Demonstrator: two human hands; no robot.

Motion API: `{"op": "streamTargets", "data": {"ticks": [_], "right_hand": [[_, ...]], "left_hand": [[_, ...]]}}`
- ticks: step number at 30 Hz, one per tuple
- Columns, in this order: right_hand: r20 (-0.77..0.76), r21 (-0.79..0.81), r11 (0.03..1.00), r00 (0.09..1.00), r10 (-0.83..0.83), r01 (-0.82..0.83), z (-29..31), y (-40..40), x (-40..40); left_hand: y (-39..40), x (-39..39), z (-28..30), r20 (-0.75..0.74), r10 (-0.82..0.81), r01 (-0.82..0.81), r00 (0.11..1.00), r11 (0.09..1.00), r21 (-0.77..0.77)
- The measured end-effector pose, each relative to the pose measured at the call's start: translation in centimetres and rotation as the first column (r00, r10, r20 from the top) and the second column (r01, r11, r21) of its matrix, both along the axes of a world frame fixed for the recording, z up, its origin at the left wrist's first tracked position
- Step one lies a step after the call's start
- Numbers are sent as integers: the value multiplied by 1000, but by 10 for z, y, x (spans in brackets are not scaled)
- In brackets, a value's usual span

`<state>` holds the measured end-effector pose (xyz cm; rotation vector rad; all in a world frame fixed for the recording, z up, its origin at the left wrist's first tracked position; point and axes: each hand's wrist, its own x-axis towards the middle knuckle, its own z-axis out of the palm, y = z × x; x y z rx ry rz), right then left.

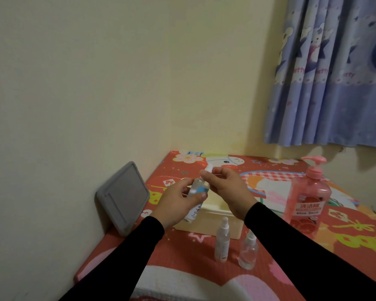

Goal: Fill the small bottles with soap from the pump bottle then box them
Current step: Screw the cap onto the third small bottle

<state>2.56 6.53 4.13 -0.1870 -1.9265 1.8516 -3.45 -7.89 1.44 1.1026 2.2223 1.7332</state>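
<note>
Box (206, 224) sits mid-table (345, 242). Two small bottles (223, 242) stand upright just before it. Pump bottle (306, 198) to the right. Lid (123, 197) leans against wall (74, 105), left. Curtain (334, 72) behind, right.

Left hand (178, 199) grips small bottle (197, 192); right hand (224, 187) pinches its cap (208, 169); pump bottle (307, 198) at 3 o'clock.

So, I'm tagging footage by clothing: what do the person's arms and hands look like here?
Both arms wear long, plain black sleeves ending at the wrists. The left hand and right hand are bare: no gloves, and no rings, watch or markings visible.
</note>
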Motion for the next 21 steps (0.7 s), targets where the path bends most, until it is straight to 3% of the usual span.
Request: {"op": "streamTargets", "data": {"ticks": [6, 15, 21], "right_hand": [[-36, -99, 960, 965, 259, -261, 6, 4, 4], [-78, 53, 993, 990, 114, -110, -1, 4, -1], [-79, 66, 966, 964, 253, -249, 5, 10, 1]], "left_hand": [[-3, 3, 8, 105, -149, 150, 983, 989, -1], [3, 4, 1, -32, -8, 8, 999, 1000, 1], [-3, -1, 11, 29, -130, 129, 991, 991, 16]]}}
